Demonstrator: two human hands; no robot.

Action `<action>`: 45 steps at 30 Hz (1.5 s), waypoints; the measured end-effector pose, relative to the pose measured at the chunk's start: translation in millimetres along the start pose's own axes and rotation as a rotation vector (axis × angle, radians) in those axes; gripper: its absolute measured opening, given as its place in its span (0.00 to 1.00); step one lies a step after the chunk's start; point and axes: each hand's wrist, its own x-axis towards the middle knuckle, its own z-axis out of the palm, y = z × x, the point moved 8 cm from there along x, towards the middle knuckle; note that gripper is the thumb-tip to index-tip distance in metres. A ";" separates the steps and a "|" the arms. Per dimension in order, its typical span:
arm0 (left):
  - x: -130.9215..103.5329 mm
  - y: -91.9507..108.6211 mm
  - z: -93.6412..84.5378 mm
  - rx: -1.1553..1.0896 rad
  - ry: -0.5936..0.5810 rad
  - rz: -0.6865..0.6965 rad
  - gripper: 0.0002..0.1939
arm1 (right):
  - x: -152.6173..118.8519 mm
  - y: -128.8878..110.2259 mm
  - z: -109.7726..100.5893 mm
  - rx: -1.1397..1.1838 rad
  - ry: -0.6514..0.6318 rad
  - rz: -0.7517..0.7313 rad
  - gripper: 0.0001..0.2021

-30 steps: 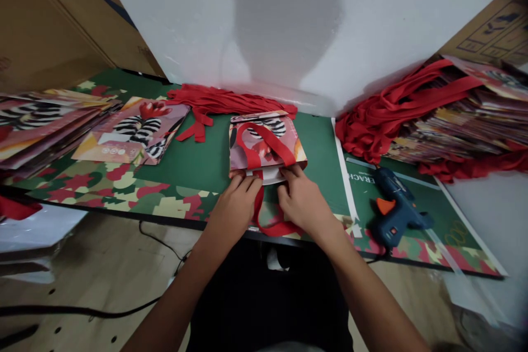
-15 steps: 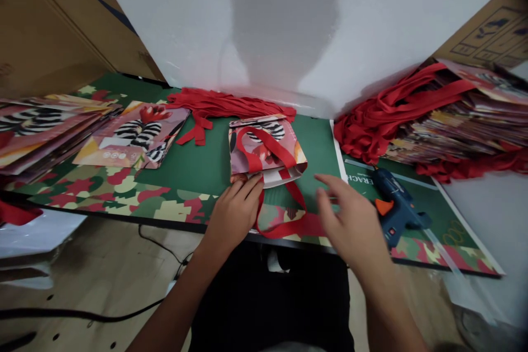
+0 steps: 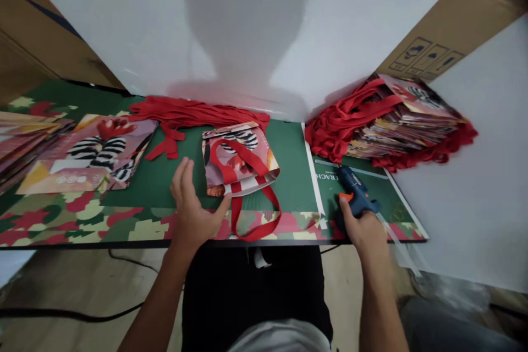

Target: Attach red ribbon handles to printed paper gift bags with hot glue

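Note:
A small pink paper bag with zebra stripes (image 3: 247, 148) lies on the green tabletop in front of me, its open mouth toward me. One red ribbon handle (image 3: 259, 231) loops from the bag toward the table's front edge; another lies over its front. Left of the bag, my left hand (image 3: 196, 209) is open, thumb and fingers spread, the thumb near the bag's lower corner. My right hand (image 3: 363, 231) is closed on the handle of a blue glue gun (image 3: 353, 184) with an orange trigger.
Red ribbons (image 3: 198, 113) lie along the white panel behind. Another flat bag (image 3: 97, 148) and a pile of bags (image 3: 25, 143) are at left. Stacked bags with red handles (image 3: 396, 126) stand at right. Cardboard (image 3: 445, 22) rises behind them.
My left hand has let go of the bag's edge and spread open to its left. My right hand has moved right and taken hold of the glue gun. The view has shifted right.

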 end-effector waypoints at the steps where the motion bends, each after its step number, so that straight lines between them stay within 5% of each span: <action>1: 0.0 -3.2 5.1 -0.027 -0.025 -0.007 0.56 | 3.9 -0.7 0.0 0.043 -0.001 0.040 0.36; 9: -8.7 -22.7 17.2 -0.129 -0.159 -0.153 0.55 | 12.1 18.7 5.4 0.634 -0.222 0.115 0.21; 16: -9.0 -21.6 18.9 -0.144 -0.197 -0.180 0.54 | -31.3 28.9 14.5 1.126 -0.354 0.075 0.27; 20: -7.5 -16.1 21.3 -0.155 -0.243 -0.141 0.52 | -66.5 3.2 4.5 1.406 -0.579 -0.042 0.23; 26: -7.3 -12.6 23.6 -0.180 -0.286 -0.135 0.48 | -115.1 -48.7 19.1 1.034 -0.818 -0.209 0.22; 30: -8.4 -12.6 24.3 -0.164 -0.303 -0.146 0.49 | -124.1 -69.8 46.9 0.775 -0.867 -0.110 0.18; 36: -8.6 -9.5 25.3 -0.166 -0.341 -0.128 0.49 | -135.7 -112.6 65.3 0.897 -0.939 -0.164 0.18; 45: -9.5 -10.7 26.7 -0.186 -0.386 -0.164 0.54 | -141.3 -118.1 80.1 0.854 -0.977 -0.067 0.19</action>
